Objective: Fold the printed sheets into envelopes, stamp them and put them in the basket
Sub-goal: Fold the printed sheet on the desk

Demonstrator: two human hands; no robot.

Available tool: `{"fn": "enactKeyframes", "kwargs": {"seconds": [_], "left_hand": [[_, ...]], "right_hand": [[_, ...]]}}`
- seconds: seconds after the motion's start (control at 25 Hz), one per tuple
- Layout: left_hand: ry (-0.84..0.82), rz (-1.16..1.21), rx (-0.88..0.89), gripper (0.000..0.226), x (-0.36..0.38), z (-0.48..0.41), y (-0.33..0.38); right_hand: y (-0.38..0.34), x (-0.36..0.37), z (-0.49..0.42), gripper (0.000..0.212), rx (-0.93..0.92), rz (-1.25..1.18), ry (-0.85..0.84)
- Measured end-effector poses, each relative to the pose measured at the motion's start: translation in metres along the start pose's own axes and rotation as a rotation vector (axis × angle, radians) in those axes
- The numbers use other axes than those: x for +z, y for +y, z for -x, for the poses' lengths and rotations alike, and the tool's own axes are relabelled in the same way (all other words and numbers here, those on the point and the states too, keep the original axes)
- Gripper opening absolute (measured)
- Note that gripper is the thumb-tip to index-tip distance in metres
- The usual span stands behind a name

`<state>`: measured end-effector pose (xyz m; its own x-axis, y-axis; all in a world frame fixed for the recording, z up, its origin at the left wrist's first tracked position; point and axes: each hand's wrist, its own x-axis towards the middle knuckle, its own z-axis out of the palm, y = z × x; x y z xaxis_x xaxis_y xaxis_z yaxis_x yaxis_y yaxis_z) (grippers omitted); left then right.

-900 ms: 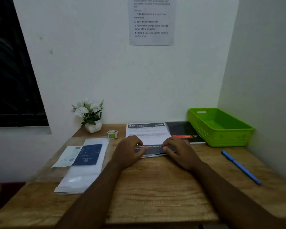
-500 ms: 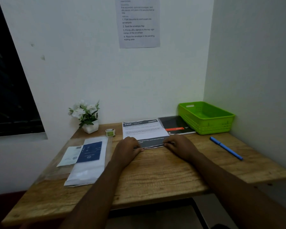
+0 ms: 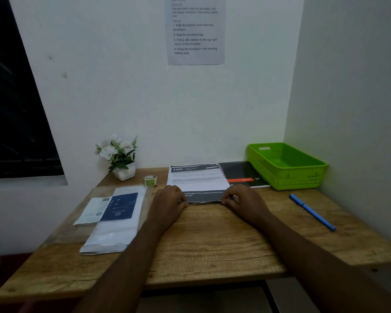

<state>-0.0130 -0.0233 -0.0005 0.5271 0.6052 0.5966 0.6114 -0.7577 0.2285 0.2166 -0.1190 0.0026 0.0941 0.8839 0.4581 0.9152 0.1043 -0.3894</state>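
A printed sheet (image 3: 198, 179) with a dark header lies flat at the back middle of the wooden desk (image 3: 212, 240). Its near end is folded up over it, showing a dark band with white text. My left hand (image 3: 167, 205) pinches the left end of that fold. My right hand (image 3: 244, 203) pinches the right end. A green basket (image 3: 287, 166) stands in the back right corner, with nothing visible in it. A small green roll of stamps (image 3: 150, 180) sits left of the sheet. White envelopes (image 3: 115, 224) lie in a clear sleeve at the left.
A dark booklet with a red label (image 3: 243, 173) lies between the sheet and the basket. A blue pen (image 3: 312, 212) lies at the right. A white flower pot (image 3: 122, 159) stands at the back left. An instruction notice (image 3: 195, 30) hangs on the wall.
The camera has tilted and pulled back, so the desk sits lower in view. Both hands stay on the sheet's folded near end, now at its two ends.
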Motion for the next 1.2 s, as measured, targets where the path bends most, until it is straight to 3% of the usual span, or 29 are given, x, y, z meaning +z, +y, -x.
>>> {"fn": "enactKeyframes", "kwargs": {"seconds": [0.28, 0.48, 0.72, 0.84, 1.2], "left_hand": [[0.102, 0.011, 0.031, 0.008, 0.002, 0.003, 0.000], [0.129, 0.097, 0.068, 0.010, -0.012, 0.012, 0.009], [0.104, 0.061, 0.160, 0.018, -0.040, 0.058, 0.031], [0.117, 0.089, 0.144, 0.024, -0.056, 0.089, 0.049], [-0.104, 0.140, 0.140, 0.021, -0.064, 0.142, 0.059]], "right_hand": [[0.000, -0.002, 0.004, 0.006, -0.083, -0.007, 0.195], [0.002, -0.012, 0.012, 0.022, -0.009, -0.260, 0.306], [-0.019, -0.050, 0.061, 0.005, -0.169, 0.011, 0.227], [-0.027, -0.061, 0.097, 0.014, -0.293, 0.078, 0.198], [-0.028, -0.052, 0.141, 0.012, -0.253, 0.019, -0.025]]}}
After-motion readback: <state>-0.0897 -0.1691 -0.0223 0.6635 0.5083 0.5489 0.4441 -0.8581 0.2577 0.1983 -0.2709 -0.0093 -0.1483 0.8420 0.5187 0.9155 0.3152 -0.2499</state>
